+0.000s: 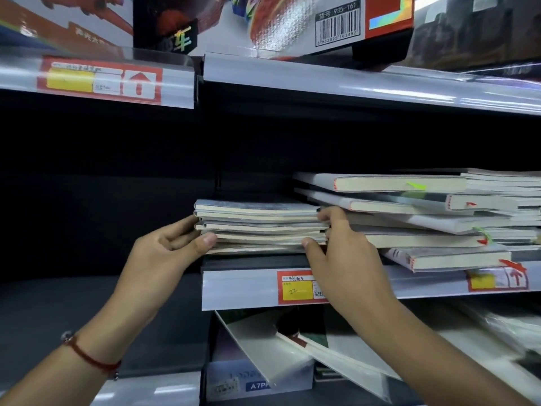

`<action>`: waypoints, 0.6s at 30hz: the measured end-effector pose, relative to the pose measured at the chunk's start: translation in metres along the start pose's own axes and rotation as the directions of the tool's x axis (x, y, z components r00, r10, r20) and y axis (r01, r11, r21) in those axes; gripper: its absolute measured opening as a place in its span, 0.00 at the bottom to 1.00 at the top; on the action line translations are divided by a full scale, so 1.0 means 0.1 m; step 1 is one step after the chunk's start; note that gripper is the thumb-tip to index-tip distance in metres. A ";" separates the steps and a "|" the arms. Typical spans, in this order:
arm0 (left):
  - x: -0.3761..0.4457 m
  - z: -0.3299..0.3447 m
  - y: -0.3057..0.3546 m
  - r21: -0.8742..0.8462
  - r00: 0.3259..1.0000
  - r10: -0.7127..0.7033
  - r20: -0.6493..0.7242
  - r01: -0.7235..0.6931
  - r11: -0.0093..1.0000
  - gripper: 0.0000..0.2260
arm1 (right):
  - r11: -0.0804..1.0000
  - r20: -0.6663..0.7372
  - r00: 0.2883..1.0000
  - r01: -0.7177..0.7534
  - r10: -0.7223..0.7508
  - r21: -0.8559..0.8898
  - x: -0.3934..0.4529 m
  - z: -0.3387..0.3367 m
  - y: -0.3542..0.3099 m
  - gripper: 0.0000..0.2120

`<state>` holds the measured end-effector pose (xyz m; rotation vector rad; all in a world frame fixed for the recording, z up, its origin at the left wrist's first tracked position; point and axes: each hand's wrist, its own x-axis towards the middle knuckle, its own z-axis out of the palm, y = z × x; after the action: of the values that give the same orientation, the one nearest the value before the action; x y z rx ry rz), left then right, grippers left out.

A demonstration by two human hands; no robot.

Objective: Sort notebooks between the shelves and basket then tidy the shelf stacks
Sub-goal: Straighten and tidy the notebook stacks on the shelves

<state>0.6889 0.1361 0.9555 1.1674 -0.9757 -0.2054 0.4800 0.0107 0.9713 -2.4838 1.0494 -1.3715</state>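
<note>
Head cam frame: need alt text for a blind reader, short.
Both hands grip a small stack of notebooks on a shop shelf, left hand at its left end and right hand at its right end. A taller, untidy pile of notebooks lies just to the right.

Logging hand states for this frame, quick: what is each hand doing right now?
Left hand: grips the left end of the small notebook stack, thumb in front.
Right hand: grips the stack's right end, thumb in front.
</note>
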 end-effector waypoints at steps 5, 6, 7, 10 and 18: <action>0.11 0.02 0.05 0.009 0.999 -0.016 -0.052 0.016 1.000 0.16 | 0.996 -0.019 0.999 0.044 -0.045 -0.079 0.05 0.07 -0.04 0.19; 0.10 0.02 0.04 0.017 0.999 -0.015 -0.051 0.016 1.000 0.15 | 0.996 -0.016 0.999 0.038 -0.040 -0.083 0.05 0.07 -0.05 0.20; 0.09 0.02 0.03 0.027 0.999 -0.013 -0.036 0.014 1.000 0.16 | 0.996 -0.006 1.000 0.029 -0.030 -0.086 0.05 0.07 -0.05 0.20; 0.01 -0.01 0.04 0.124 0.988 -0.044 0.145 0.025 0.992 0.21 | 0.995 0.057 0.998 0.000 0.005 -0.098 0.02 -0.01 -0.08 0.22; 0.11 -0.14 0.09 0.240 0.937 -0.092 0.337 0.009 0.971 0.19 | 0.900 0.250 0.913 0.377 -0.322 -0.220 -0.09 -0.33 -0.64 0.21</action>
<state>0.7026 0.1428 0.9677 1.4043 -1.3072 -0.3538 0.4840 0.0716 1.0105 -3.0576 0.8119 -1.0655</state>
